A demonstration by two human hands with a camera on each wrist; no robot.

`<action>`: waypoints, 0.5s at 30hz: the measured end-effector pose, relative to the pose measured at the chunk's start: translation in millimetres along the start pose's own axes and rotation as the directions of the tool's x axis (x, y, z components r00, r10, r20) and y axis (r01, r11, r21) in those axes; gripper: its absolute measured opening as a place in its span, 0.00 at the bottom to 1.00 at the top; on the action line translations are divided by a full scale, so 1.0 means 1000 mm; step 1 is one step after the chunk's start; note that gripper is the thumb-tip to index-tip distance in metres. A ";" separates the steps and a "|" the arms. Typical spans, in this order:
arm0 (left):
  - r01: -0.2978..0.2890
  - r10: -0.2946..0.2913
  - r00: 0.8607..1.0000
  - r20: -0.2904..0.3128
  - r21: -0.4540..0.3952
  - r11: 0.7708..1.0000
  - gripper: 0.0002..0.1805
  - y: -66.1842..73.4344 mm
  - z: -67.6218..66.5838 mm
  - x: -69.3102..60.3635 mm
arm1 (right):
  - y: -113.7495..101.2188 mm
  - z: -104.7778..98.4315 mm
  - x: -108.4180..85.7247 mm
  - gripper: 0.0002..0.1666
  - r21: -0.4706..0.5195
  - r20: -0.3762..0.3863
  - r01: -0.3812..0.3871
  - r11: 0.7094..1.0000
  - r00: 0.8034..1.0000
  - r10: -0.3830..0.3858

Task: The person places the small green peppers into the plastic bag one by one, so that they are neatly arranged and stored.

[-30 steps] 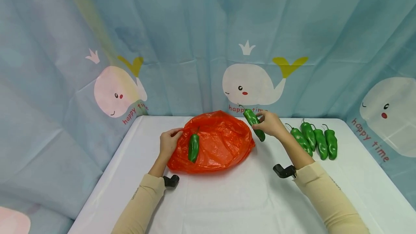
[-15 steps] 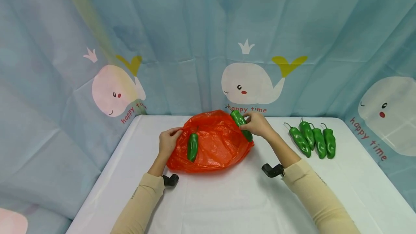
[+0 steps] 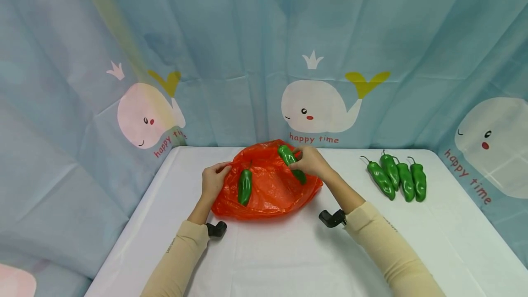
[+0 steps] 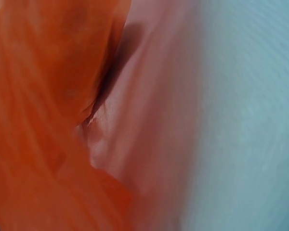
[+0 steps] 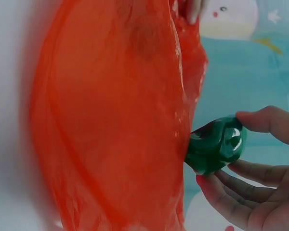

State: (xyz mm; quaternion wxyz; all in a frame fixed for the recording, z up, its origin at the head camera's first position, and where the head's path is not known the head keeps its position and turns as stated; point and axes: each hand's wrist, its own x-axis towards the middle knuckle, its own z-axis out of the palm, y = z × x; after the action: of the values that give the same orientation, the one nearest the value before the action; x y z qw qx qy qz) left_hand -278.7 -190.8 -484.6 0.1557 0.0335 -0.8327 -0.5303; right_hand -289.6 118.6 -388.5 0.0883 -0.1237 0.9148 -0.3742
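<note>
"Head view: where is the pepper (image 3: 286, 156) that the right hand (image 3: 313, 162) holds?"

"Just right of the frame's centre, over the right part of the mouth of the red bag (image 3: 270, 189)."

"How does its long axis run?"

"Aslant, from upper left to lower right. In the right wrist view, one end is hidden behind the bag's edge; whether the two touch, I can't tell."

"Which hand is nearer?"

"The right one: its thumb and fingers pinch the pepper. The left hand (image 3: 213, 181), well apart from it, pinches the bag's rim, left of centre in the frame. The left wrist view is too blurred to add much."

"And its looks?"

"Glossy green and plump, a little dented, with a bright shine in the right wrist view."

"Any others?"

"A second pepper (image 3: 245, 187) lies in the bag's left part, nearly upright in the frame. Four peppers (image 3: 406, 182) lie close together on the white table (image 3: 272, 255), at the frame's right."
</note>
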 end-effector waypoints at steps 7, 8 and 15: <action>0.005 -0.005 1.000 0.009 -0.001 1.000 0.14 0.000 0.000 -0.001 | -0.006 0.011 0.001 0.31 -0.005 0.029 -0.007 1.000 1.000 0.007; 0.007 -0.007 1.000 0.008 -0.001 1.000 0.13 0.001 0.000 -0.001 | -0.007 0.012 0.002 0.31 -0.007 0.033 -0.011 1.000 0.999 0.011; -0.003 0.003 1.000 0.002 0.002 1.000 0.13 0.000 0.001 0.000 | -0.010 0.018 0.002 0.29 -0.046 0.037 0.004 0.999 0.999 -0.002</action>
State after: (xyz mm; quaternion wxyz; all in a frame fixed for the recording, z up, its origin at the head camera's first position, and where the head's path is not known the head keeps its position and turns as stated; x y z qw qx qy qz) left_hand -279.2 -190.1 -484.8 0.1555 0.0320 -0.8334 -0.5294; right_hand -285.4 98.7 -394.4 0.1017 -0.1340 0.9212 -0.3507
